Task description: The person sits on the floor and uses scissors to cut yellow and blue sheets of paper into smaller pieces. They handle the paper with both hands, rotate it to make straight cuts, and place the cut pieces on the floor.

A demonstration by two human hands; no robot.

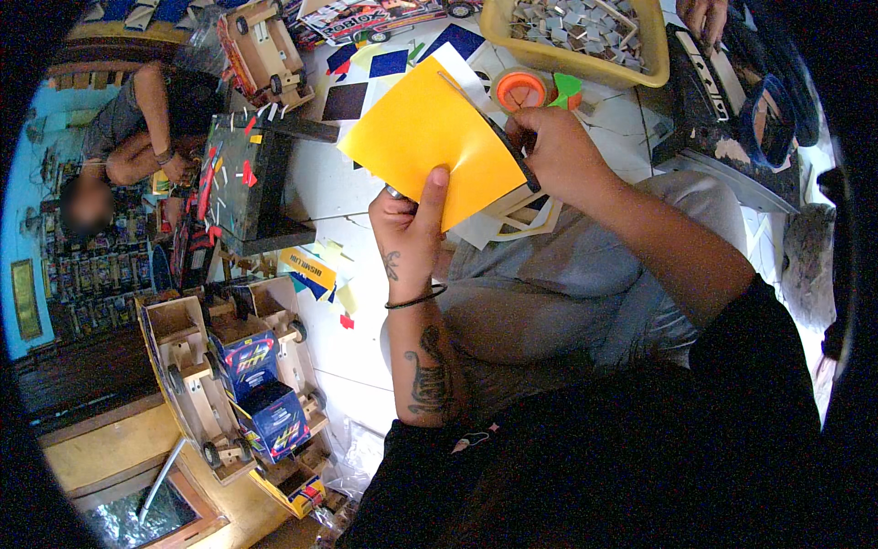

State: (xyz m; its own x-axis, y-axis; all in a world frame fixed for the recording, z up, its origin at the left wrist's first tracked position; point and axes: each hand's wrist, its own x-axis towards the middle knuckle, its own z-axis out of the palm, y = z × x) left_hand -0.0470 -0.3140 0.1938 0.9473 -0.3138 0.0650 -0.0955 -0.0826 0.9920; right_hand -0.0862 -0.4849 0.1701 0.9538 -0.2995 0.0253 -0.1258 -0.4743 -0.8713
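A bright yellow sheet point(425, 137) is tilted in front of me, with white sheet edges showing behind it. My left hand point(412, 215) grips its lower corner, thumb on top and fingers underneath. At the sheet's right edge, my right hand point(553, 151) is closed, its fingertips beside a dark strip point(521, 165). What the right fingers pinch is partly hidden. Just beyond that hand lie an orange-cored tape roll point(521, 91) and a green piece point(568, 90). Below the hands, a white cut-out sheet point(535, 220) rests by my leg.
A yellow tub point(663, 55) of small pieces stands at the back. Wooden toy trucks point(197, 384) are stacked at lower left. A dark low table point(242, 174) bears coloured scraps. Another person point(137, 119) sits at left; another hand point(702, 16) touches a black-and-white panel point(709, 69) at upper right.
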